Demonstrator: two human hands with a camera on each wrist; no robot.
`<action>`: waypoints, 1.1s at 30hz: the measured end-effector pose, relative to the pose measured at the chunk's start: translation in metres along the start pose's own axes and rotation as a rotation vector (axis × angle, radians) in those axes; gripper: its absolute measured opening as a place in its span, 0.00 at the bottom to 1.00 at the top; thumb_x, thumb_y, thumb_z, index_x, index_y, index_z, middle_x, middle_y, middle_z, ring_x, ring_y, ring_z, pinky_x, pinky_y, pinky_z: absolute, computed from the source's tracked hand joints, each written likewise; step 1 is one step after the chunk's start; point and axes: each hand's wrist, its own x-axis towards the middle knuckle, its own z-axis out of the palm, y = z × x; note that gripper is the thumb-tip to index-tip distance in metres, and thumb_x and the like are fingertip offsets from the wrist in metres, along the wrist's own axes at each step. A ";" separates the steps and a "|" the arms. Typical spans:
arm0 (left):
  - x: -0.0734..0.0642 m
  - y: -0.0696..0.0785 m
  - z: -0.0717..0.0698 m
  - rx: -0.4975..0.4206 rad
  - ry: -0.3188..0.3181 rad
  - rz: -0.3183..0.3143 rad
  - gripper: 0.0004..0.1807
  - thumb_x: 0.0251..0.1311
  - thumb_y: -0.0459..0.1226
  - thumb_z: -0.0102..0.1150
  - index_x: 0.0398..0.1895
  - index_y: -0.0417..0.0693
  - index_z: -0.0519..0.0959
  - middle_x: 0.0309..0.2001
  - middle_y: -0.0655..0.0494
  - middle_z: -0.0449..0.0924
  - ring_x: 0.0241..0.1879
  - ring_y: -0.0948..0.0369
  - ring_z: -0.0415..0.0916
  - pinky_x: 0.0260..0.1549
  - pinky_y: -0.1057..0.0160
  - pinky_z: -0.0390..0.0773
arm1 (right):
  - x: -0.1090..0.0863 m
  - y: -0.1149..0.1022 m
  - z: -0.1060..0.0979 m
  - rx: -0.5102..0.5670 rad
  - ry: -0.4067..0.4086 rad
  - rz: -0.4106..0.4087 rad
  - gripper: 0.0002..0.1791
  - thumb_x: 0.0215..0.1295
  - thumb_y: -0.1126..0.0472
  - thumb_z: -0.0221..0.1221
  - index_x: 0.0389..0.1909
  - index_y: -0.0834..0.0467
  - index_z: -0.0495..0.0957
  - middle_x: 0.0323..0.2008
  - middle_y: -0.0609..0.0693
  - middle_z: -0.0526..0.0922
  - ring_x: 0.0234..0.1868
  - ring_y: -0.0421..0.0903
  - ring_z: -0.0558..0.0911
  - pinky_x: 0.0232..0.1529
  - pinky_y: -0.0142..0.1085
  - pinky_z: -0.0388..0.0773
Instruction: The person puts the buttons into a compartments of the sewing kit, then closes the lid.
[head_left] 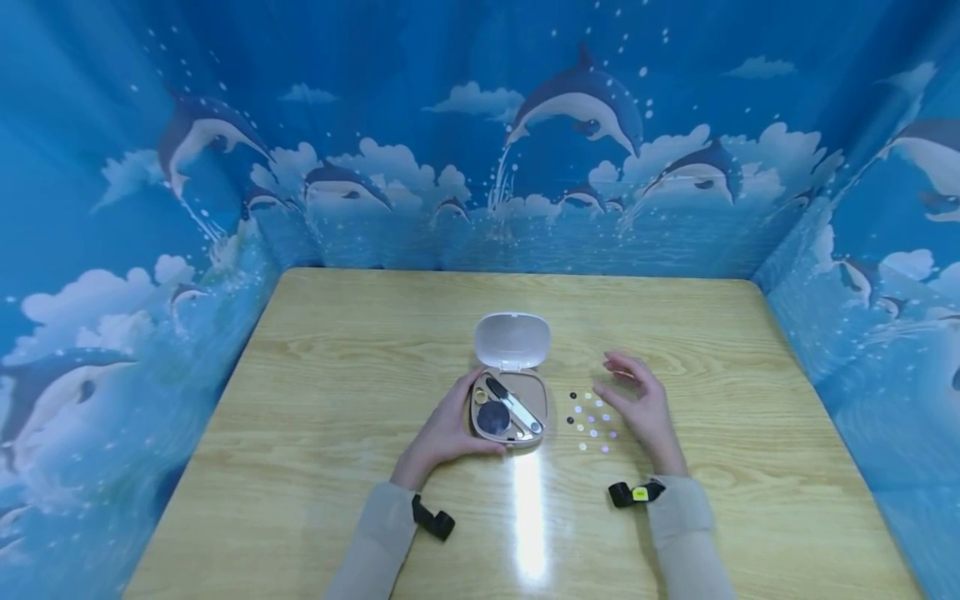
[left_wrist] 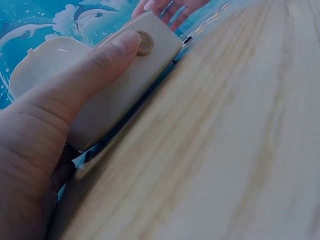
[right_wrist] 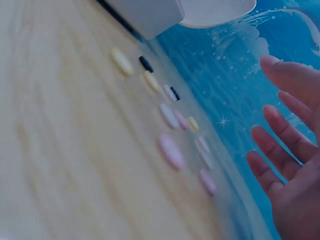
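Observation:
My left hand [head_left: 448,429] grips a small beige case [head_left: 534,392] standing on the table, fingers along its left side. In the left wrist view the thumb lies against a round brown button clasp [left_wrist: 145,43] on the front wall. The case's pale lid [head_left: 512,340] is raised. Inside lie a black-and-silver tool [head_left: 517,407], a dark round piece [head_left: 493,417] and a small gold-coloured round piece [head_left: 481,397]. My right hand [head_left: 643,404], fingers loosely spread and nothing held, hovers right beside several small buttons [head_left: 594,433] in black, white, cream, pink and lilac.
The wooden table [head_left: 337,375] extends around the case on every side. A blue curtain [head_left: 420,225] printed with dolphins hangs along its back and both sides. A bright light reflection lies on the tabletop in front of the case.

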 end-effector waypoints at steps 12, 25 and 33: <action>0.001 -0.002 0.003 -0.001 -0.003 0.007 0.74 0.21 0.58 0.85 0.78 0.69 0.50 0.74 0.62 0.59 0.71 0.56 0.58 0.69 0.46 0.59 | -0.002 0.002 0.003 -0.068 -0.030 0.005 0.31 0.51 0.72 0.72 0.59 0.68 0.76 0.43 0.71 0.71 0.44 0.61 0.69 0.52 0.36 0.72; 0.000 -0.002 0.001 -0.006 -0.004 0.012 0.74 0.21 0.58 0.85 0.78 0.68 0.50 0.74 0.59 0.59 0.71 0.54 0.59 0.69 0.43 0.60 | -0.002 0.011 0.007 -0.111 -0.111 -0.021 0.22 0.53 0.72 0.71 0.51 0.69 0.81 0.39 0.69 0.71 0.41 0.62 0.67 0.44 0.36 0.70; 0.001 -0.002 0.000 0.004 -0.006 0.007 0.74 0.22 0.58 0.85 0.79 0.67 0.49 0.74 0.57 0.60 0.71 0.52 0.60 0.68 0.44 0.61 | 0.003 0.043 0.009 -0.200 -0.126 -0.014 0.19 0.50 0.67 0.74 0.46 0.60 0.86 0.39 0.58 0.73 0.41 0.51 0.68 0.41 0.32 0.65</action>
